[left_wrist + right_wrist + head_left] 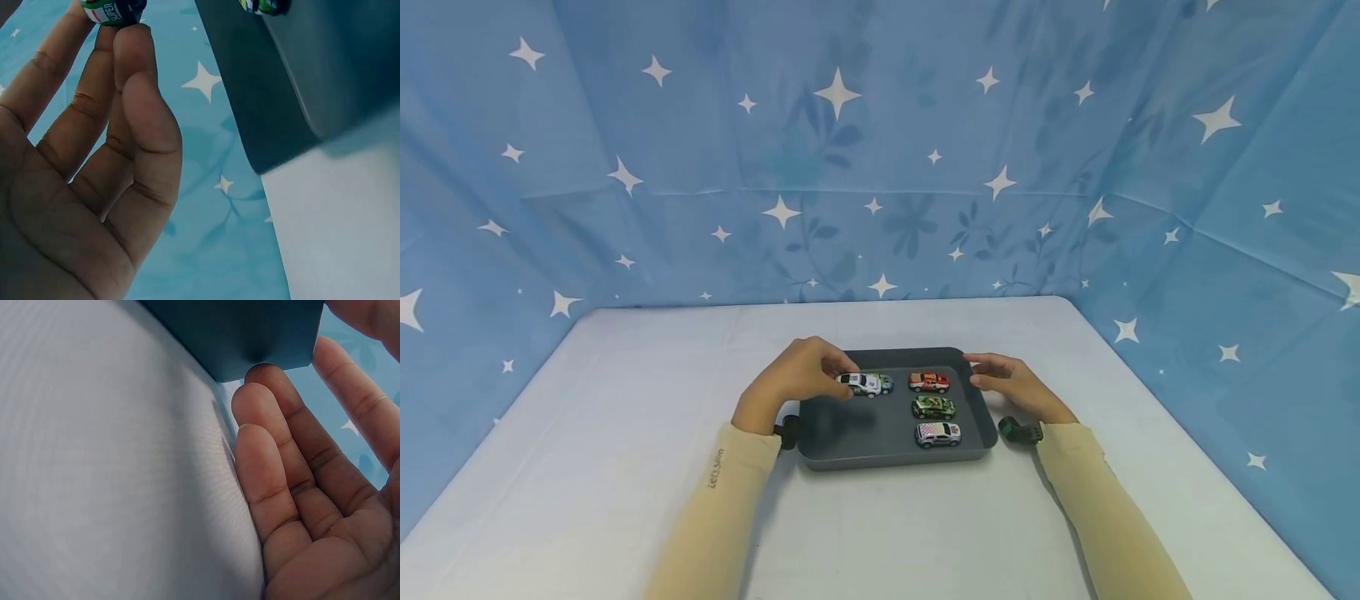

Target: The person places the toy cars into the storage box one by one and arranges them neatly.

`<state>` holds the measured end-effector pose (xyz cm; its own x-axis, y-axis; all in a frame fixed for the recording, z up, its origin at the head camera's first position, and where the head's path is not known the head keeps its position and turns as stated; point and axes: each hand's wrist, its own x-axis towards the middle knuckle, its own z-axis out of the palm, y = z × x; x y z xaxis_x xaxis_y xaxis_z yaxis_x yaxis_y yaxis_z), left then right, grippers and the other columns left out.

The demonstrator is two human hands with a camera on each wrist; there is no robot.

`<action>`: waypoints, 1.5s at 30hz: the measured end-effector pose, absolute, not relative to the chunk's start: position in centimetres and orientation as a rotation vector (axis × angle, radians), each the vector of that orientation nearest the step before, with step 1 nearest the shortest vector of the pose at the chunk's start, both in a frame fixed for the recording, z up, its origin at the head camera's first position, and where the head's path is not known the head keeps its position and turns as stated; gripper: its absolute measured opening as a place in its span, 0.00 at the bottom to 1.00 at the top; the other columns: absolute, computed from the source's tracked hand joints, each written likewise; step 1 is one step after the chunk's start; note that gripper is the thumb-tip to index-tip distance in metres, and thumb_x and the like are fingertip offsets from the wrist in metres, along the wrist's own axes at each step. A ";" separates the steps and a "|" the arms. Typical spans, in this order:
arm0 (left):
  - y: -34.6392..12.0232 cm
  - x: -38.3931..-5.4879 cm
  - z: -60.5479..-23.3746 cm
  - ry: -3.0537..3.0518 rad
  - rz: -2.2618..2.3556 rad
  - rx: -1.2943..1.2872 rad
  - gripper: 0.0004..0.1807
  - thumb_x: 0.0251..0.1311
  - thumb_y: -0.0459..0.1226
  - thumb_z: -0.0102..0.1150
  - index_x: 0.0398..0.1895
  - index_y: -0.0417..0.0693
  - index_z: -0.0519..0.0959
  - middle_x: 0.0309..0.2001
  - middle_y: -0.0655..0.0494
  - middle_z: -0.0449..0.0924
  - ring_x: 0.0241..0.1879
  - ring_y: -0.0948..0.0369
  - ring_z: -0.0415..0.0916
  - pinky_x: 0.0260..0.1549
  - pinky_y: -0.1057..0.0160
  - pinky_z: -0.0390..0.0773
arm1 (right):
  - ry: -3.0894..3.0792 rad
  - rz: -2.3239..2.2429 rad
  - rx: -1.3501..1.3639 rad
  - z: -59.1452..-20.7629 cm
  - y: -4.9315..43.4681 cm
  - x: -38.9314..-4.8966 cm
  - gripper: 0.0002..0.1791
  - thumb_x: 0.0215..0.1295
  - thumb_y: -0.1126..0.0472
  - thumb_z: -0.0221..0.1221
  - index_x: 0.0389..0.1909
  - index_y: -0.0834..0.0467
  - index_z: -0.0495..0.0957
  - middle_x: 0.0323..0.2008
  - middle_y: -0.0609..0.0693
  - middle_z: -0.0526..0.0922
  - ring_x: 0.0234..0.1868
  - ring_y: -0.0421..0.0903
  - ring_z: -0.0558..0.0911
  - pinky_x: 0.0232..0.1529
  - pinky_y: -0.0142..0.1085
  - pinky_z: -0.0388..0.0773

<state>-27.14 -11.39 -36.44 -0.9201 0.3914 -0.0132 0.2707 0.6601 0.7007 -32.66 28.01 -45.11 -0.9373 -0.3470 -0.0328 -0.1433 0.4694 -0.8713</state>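
Note:
Between its thumb and fingers my left hand [808, 371] pinches a white toy car [859, 382] above the left part of a dark grey tray [895, 460]. "SUPER" shows on the held car's side [112, 12] in the left wrist view. Partly hidden behind it is a green and blue toy car [887, 384]. In the tray's right half a red and orange car [928, 382], a green camouflage car [934, 407] and a silver-and-pink car [937, 434] form a column. My right hand [1017, 385] rests against the tray's right side, its fingers loosely extended at the outer wall [250, 337].
The tray stands on a white-covered table [880, 533]. A blue curtain with white stars [880, 167] hangs behind the table and along its sides. Dark wrist cameras sit on the left wrist [788, 432] and right wrist [1021, 431], close to the tray's edges.

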 end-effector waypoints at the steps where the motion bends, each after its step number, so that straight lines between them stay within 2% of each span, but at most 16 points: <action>1: -11.2 -27.2 -36.5 2.716 1.101 0.544 0.17 0.57 0.32 0.81 0.51 0.45 0.92 0.38 0.57 0.88 0.36 0.58 0.76 0.39 0.57 0.80 | 2.513 -1.460 -0.423 -45.1 28.0 -32.7 0.34 0.77 0.56 0.65 0.78 0.64 0.71 0.76 0.68 0.71 0.73 0.68 0.74 0.76 0.69 0.59; 7: -10.3 -27.8 -37.0 2.708 1.110 0.535 0.15 0.56 0.31 0.81 0.48 0.46 0.93 0.36 0.57 0.88 0.35 0.58 0.76 0.39 0.57 0.80 | 2.515 -1.460 -0.441 -45.1 27.9 -32.6 0.34 0.77 0.56 0.65 0.78 0.64 0.71 0.76 0.68 0.71 0.72 0.67 0.75 0.76 0.68 0.61; 13: -9.4 -28.1 -37.7 2.704 1.122 0.526 0.15 0.57 0.31 0.81 0.48 0.46 0.93 0.38 0.57 0.89 0.39 0.59 0.80 0.46 0.53 0.84 | 2.502 -1.478 -0.448 -45.0 27.9 -32.6 0.34 0.77 0.58 0.65 0.78 0.65 0.70 0.75 0.68 0.72 0.71 0.66 0.76 0.76 0.67 0.62; 20: -8.5 -28.5 -38.4 2.736 1.090 0.490 0.15 0.55 0.30 0.82 0.46 0.45 0.93 0.39 0.56 0.90 0.41 0.57 0.83 0.47 0.51 0.84 | 2.494 -1.494 -0.453 -45.0 27.8 -32.6 0.33 0.77 0.58 0.65 0.78 0.65 0.71 0.74 0.68 0.73 0.70 0.65 0.77 0.76 0.66 0.63; 26: -7.9 -28.4 -38.6 2.758 1.036 0.452 0.14 0.55 0.30 0.82 0.44 0.45 0.93 0.43 0.53 0.92 0.47 0.54 0.86 0.54 0.48 0.84 | 2.500 -1.492 -0.464 -45.1 28.0 -32.7 0.33 0.77 0.58 0.65 0.78 0.66 0.71 0.74 0.69 0.73 0.69 0.66 0.77 0.76 0.66 0.63; 34: -7.3 -28.3 -39.4 2.771 0.966 0.406 0.13 0.54 0.30 0.83 0.43 0.47 0.93 0.48 0.49 0.91 0.53 0.50 0.86 0.58 0.47 0.84 | 2.491 -1.496 -0.460 -45.1 27.9 -32.7 0.33 0.77 0.58 0.66 0.77 0.66 0.71 0.73 0.68 0.74 0.71 0.66 0.75 0.76 0.66 0.62; 45: -6.6 -28.4 -40.0 2.802 0.836 0.352 0.13 0.51 0.33 0.87 0.38 0.52 0.92 0.42 0.57 0.89 0.43 0.57 0.84 0.54 0.49 0.84 | 2.483 -1.504 -0.450 -45.0 28.0 -32.7 0.33 0.77 0.59 0.65 0.77 0.66 0.71 0.72 0.68 0.75 0.70 0.66 0.76 0.76 0.66 0.61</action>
<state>-28.40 -6.62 -39.96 -0.9525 0.2805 -0.1187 0.1695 0.8120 0.5585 -32.68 27.97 -44.98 -0.9326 -0.3604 -0.0163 -0.1526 0.4348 -0.8875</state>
